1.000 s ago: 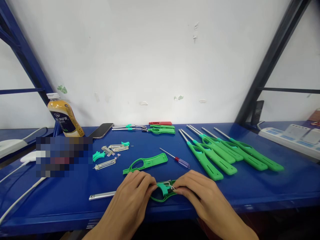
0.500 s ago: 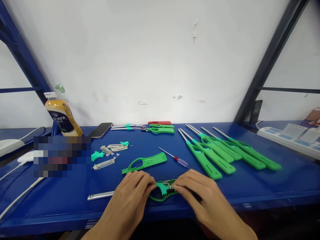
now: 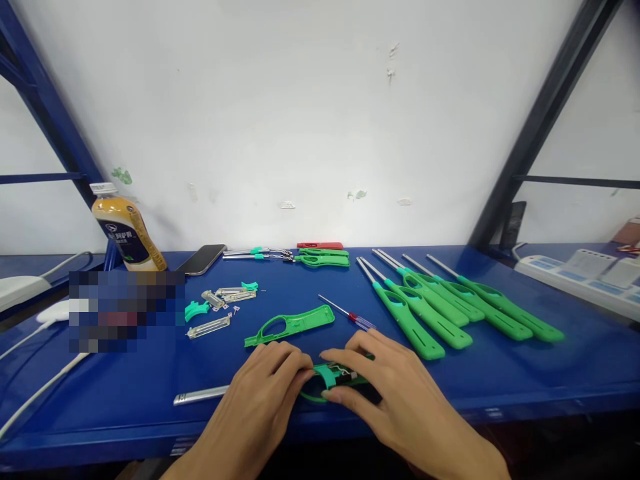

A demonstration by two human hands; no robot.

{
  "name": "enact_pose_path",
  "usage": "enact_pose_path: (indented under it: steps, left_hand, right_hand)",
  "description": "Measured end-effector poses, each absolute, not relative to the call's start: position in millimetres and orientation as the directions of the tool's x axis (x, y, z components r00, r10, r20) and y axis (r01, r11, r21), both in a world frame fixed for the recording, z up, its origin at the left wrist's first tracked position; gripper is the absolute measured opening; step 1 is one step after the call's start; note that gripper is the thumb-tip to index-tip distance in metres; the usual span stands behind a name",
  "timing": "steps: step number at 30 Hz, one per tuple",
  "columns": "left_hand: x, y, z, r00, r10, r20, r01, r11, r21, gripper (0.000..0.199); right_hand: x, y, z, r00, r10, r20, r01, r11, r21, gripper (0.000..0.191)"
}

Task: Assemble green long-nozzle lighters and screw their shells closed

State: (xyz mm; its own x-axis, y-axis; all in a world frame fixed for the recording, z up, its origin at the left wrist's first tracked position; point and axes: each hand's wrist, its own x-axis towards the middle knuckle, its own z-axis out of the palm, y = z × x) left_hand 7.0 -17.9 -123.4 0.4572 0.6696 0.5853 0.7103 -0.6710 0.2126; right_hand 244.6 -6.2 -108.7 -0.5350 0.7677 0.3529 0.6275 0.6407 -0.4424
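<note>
A gas lighter with its green casing laid open (image 3: 314, 399) lies at the table's front edge. Its silver barrel (image 3: 200, 395) points left. Inside the casing show a teal trigger (image 3: 329, 377), a black part and bent metal wire. My left hand (image 3: 265, 387) is closed on the casing's neck, fingertips pinched beside the trigger. My right hand (image 3: 395, 393) covers the handle end, its thumb and index finger on either side of the casing around the trigger. The loose green casing half (image 3: 300, 323) lies just beyond my hands. Behind my right hand is a screwdriver (image 3: 357, 321), its handle partly hidden.
Several whole green lighters (image 3: 417, 333) lie at the right. Teal triggers (image 3: 196, 310) and clear fuel tanks (image 3: 209, 327) are at the left. Farther back lie barrels with wires (image 3: 257, 255), casing halves (image 3: 325, 259), a phone (image 3: 203, 259) and a drink bottle (image 3: 127, 230).
My right hand has let go of the metal wire and shifted left, its thumb and index finger spreading to either side of the trigger. My left hand keeps its hold.
</note>
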Motion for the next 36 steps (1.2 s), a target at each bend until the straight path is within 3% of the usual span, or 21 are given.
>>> enact_pose_path:
  steps: [5,9,16,23,36]
  left_hand:
    - [6,-20,-121,0.447,0.668,0.595,0.713,-0.668,0.214,0.022]
    - [-4,-24,-113,0.395,0.679,0.619,0.73,-0.641,0.237,0.022]
    - [-21,-30,-102,0.386,0.775,0.5,0.773,-0.568,0.284,0.02]
    - [-16,-28,-104,0.371,0.796,0.478,0.746,-0.562,0.358,0.023]
    - [-2,-19,-105,0.415,0.744,0.524,0.736,-0.613,0.287,0.026]
  right_hand:
    - [239,-1,-100,-0.56,0.747,0.358,0.572,0.661,-0.486,0.014]
    - [239,2,-103,-0.544,0.745,0.386,0.534,0.662,-0.526,0.016]
    - [239,7,-104,-0.55,0.723,0.418,0.481,0.684,-0.549,0.019]
    - [240,4,-102,-0.55,0.715,0.432,0.485,0.694,-0.532,0.017]
    - [240,2,-105,-0.554,0.691,0.465,0.485,0.722,-0.494,0.021]
